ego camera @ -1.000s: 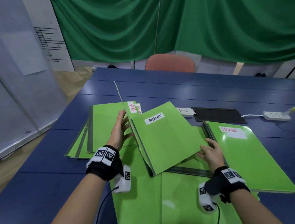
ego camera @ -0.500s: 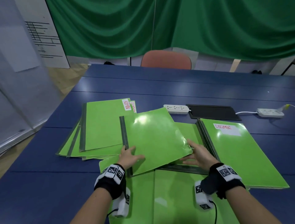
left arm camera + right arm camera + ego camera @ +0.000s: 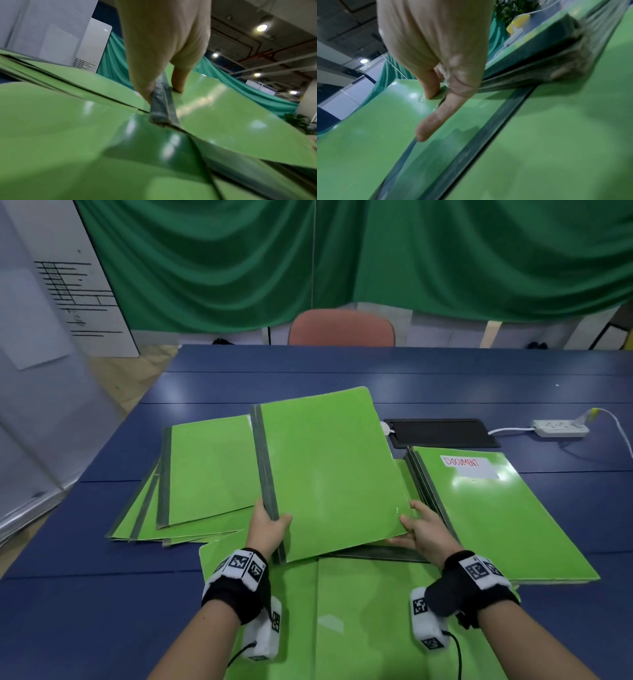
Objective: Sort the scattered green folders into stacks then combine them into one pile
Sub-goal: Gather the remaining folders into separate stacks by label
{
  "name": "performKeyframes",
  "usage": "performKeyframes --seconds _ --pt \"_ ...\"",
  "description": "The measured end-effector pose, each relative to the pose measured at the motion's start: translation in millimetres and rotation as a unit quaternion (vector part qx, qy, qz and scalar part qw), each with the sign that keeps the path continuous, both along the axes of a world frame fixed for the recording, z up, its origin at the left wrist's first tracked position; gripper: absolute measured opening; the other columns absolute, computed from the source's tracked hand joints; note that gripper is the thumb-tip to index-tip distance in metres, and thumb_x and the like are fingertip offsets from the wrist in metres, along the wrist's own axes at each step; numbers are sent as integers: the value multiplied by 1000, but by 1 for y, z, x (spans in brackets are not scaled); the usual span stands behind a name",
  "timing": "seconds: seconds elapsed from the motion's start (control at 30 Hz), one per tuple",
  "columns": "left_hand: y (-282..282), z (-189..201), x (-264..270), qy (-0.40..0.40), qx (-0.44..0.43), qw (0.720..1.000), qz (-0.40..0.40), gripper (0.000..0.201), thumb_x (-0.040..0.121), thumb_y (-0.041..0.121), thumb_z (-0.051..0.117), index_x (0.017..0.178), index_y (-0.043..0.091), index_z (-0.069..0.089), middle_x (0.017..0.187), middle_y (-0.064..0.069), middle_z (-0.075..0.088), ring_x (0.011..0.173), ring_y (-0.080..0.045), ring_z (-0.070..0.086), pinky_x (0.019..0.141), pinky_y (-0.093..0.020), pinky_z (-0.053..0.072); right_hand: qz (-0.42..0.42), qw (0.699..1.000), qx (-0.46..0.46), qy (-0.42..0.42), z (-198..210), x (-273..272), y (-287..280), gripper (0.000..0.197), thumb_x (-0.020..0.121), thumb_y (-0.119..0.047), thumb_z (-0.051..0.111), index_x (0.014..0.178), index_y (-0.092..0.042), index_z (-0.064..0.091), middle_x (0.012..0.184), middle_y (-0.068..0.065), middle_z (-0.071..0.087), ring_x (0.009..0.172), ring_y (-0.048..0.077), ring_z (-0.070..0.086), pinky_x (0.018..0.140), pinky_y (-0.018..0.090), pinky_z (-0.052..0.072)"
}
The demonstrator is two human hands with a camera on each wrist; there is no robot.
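Note:
I hold one green folder (image 3: 329,470) tilted up above the table, its grey spine on the left. My left hand (image 3: 269,525) grips the spine near its lower end, thumb on the cover and fingers behind (image 3: 159,83). My right hand (image 3: 423,525) pinches the folder's lower right corner (image 3: 436,93). A fanned stack of green folders (image 3: 205,474) lies to the left. A neat stack topped by the folder labelled DOCUMENT (image 3: 496,508) lies to the right. More green folders (image 3: 342,621) lie flat under my wrists.
The blue table (image 3: 376,378) stretches away behind the folders. A black tablet (image 3: 442,433) and a white power strip (image 3: 561,428) with its cable lie at the back right. An orange chair (image 3: 342,328) stands at the far edge. A white board (image 3: 78,285) leans at the left.
The folder was turned face down and lay flat half a second ago. Both hands have since taken hold of its near corners and raised it, spine to the left.

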State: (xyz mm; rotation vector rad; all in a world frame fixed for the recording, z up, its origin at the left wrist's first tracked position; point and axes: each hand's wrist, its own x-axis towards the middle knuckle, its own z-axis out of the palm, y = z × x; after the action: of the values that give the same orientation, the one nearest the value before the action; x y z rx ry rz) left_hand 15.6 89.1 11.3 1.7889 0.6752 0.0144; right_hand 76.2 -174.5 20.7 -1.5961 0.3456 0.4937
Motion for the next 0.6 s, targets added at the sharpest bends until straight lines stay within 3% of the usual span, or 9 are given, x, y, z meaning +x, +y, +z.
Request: performKeyframes --seconds 0.1,0.2,0.27,0.37,0.4,0.47,0.57,0.6 --pt "-27 18 7 -53 -16 998 -11 51 91 9 54 136 11 30 114 -3 45 110 -24 47 90 -34 39 0 999 -41 -24 12 8 -20 54 92 3 43 143 -10 30 138 10 38 110 26 51 91 42 51" --pt "-59 28 15 -72 -30 996 -35 53 93 8 50 139 15 26 118 1 43 108 -17 43 96 -35 38 -18 992 -108 -61 30 16 -50 55 90 -8 54 141 -5 32 126 13 50 113 25 49 98 43 44" --pt "-86 30 21 -75 -29 995 -55 51 94 8 47 140 11 25 121 1 44 110 -17 43 95 -29 36 -40 984 -149 -87 39 22 -76 58 89 -18 60 139 -7 33 131 16 51 113 27 51 91 39 44" --pt "-133 32 30 -37 -37 993 -105 57 97 15 41 147 10 15 145 -3 34 135 -23 33 113 -35 27 -82 971 -200 -100 42 30 -120 57 90 -17 60 139 -4 34 142 20 41 126 32 45 101 41 38" --pt "-148 30 34 -24 -42 991 -124 57 98 17 40 148 11 14 148 -5 32 137 -24 32 115 -38 26 -90 968 -213 -100 40 32 -135 57 90 -14 59 140 -3 33 143 20 39 128 33 43 103 41 37" --pt "-176 27 40 -4 -49 987 -152 53 97 19 41 146 10 22 146 -7 38 132 -25 40 112 -39 32 -105 958 -248 -100 36 36 -164 55 89 -11 60 138 0 37 141 21 42 125 34 45 103 41 38" --pt "-209 24 44 9 -21 985 -169 48 97 16 44 142 6 31 137 -9 46 122 -23 48 98 -21 35 -117 946 -282 -105 26 45 -201 46 85 -9 64 126 4 48 128 22 55 114 34 55 98 43 43" --pt "-217 23 45 10 -16 986 -167 48 97 15 44 142 5 31 135 -10 47 118 -21 48 92 -19 34 -116 945 -285 -108 25 47 -208 43 85 -7 64 124 5 50 125 22 57 112 34 56 97 43 44"
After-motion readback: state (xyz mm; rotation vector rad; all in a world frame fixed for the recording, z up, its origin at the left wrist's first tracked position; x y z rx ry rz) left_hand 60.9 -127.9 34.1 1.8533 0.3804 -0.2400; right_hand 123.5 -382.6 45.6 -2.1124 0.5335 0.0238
